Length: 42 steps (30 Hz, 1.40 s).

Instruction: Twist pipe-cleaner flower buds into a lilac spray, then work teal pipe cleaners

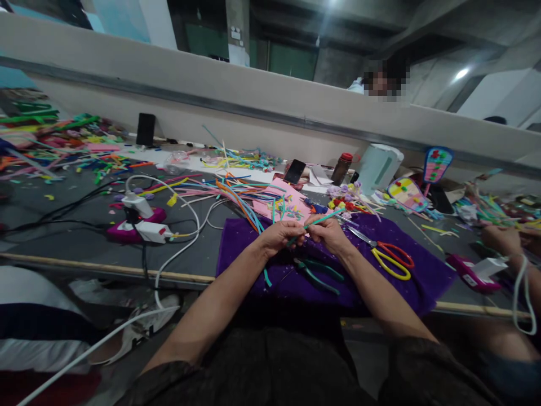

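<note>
A green chenille stem (pixel 332 215) is pinched between my two hands above a purple cloth (pixel 239 245). My left hand (pixel 281 237) closes its fingertips on the stem at the left. My right hand (pixel 327 233) grips it close beside, and one end sticks out up and to the right. Another green length (pixel 267 277) hangs below my left hand; whether it is the same stem I cannot tell. Green-handled pliers (pixel 319 273) lie on the cloth beneath my hands. To the right lie scissors (pixel 391 258) with red and yellow handles.
Pink paper (pixel 291 194) with small cut pieces lies beyond my hands, beside a bundle of coloured stems (pixel 236 194). Power strips (pixel 135 225) with cables sit at left. A phone (pixel 295 171), a bottle (pixel 342 168) and decorated fans (pixel 408 194) stand farther back. Another person's hand (pixel 502 239) is at right.
</note>
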{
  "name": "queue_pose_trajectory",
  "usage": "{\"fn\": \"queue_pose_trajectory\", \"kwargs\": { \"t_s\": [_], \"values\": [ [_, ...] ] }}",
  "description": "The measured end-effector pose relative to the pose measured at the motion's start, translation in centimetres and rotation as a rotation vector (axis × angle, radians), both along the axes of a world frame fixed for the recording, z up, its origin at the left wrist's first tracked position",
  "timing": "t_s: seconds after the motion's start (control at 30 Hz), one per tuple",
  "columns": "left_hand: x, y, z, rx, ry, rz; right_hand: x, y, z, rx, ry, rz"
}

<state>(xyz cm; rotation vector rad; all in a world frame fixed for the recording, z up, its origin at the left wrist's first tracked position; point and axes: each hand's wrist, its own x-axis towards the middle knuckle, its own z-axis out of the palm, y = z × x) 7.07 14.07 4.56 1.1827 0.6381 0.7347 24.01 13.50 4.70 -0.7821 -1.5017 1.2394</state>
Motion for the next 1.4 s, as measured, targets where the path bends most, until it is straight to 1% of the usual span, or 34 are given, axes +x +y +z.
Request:
{"fn": "queue_pose_trajectory", "kwargs": {
  "t_s": [0.07,0.13,0.2,0.27,0.33,0.4,0.47,0.57,0.63,0.67,0.7,0.8,0.87,0.93,1.03,1.1,1.2,1.23,1.3,1.4],
  "values": [
    [0.07,-0.09,-0.03,0.098,0.008,0.076,-0.01,0.07,0.02,0.005,-0.037,-0.051],
    [0.21,-0.24,-0.05,0.238,0.019,0.209,-0.05,0.11,0.05,0.020,-0.069,-0.114],
    [0.36,-0.42,-0.04,0.372,0.056,0.319,-0.11,0.10,0.07,0.035,-0.084,-0.147],
    [0.47,-0.60,0.01,0.478,0.116,0.373,-0.16,0.06,0.07,0.037,-0.093,-0.157],
    [0.49,-0.73,0.08,0.530,0.153,0.388,-0.16,0.00,0.09,0.028,-0.099,-0.156],
    [0.44,-0.76,0.14,0.486,0.132,0.345,-0.09,-0.08,0.17,0.022,-0.091,-0.138],
    [0.34,-0.64,0.13,0.352,0.082,0.238,0.04,-0.19,0.34,0.028,-0.072,-0.098],
    [0.17,-0.30,0.03,0.108,0.025,0.032,0.19,-0.31,0.68,0.042,-0.071,-0.008],
    [0.13,-0.15,-0.04,0.017,0.018,-0.045,0.15,-0.31,0.80,0.036,-0.082,0.029],
    [0.14,-0.13,-0.05,0.013,0.024,-0.045,0.07,-0.28,0.79,0.029,-0.084,0.025],
    [0.18,-0.16,-0.05,0.041,0.034,-0.010,-0.03,-0.24,0.75,0.019,-0.082,0.004],
    [0.37,-0.41,0.01,0.216,0.049,0.206,-0.36,-0.08,0.47,0.003,-0.078,-0.100],
    [0.50,-0.59,0.06,0.322,0.056,0.317,-0.44,0.01,0.28,0.008,-0.083,-0.136],
    [0.56,-0.71,0.08,0.363,0.059,0.340,-0.36,0.05,0.14,0.015,-0.081,-0.132],
    [0.47,-0.73,0.06,0.318,0.050,0.280,-0.03,0.08,0.07,0.018,-0.064,-0.089],
    [0.32,-0.65,0.04,0.220,0.035,0.188,0.18,0.09,0.08,0.024,-0.056,-0.048],
    [0.09,-0.44,0.02,0.029,-0.003,0.033,0.34,0.10,0.11,0.037,-0.058,0.031],
    [0.02,-0.36,0.02,-0.024,-0.011,0.001,0.35,0.10,0.11,0.041,-0.062,0.050],
    [-0.06,-0.20,0.01,-0.093,-0.011,-0.023,0.32,0.12,0.08,0.045,-0.079,0.056],
    [-0.09,-0.03,0.01,-0.123,-0.009,-0.007,0.24,0.17,-0.04,0.045,-0.110,0.006]
  ]
}}
